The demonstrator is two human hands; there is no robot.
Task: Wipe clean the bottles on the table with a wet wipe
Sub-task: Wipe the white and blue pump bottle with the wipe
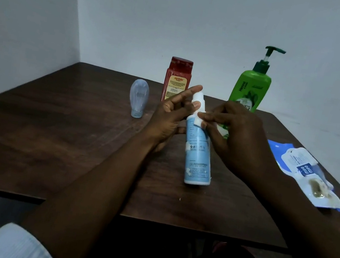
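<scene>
Left hand (pixel 171 115) grips the light-blue bottle (pixel 198 155), thumb on its white neck, holding it tilted over the table (pixel 53 133). Right hand (pixel 234 134) pinches a white wet wipe (pixel 200 121) against the neck. Red bottle (pixel 177 79), green pump bottle (pixel 251 90) and clear bottle (pixel 139 97) stand behind.

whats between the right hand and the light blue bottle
A small white wet wipe, pressed by the right hand against the upper part of the light blue bottle that the left hand holds. The head view shows it.
</scene>
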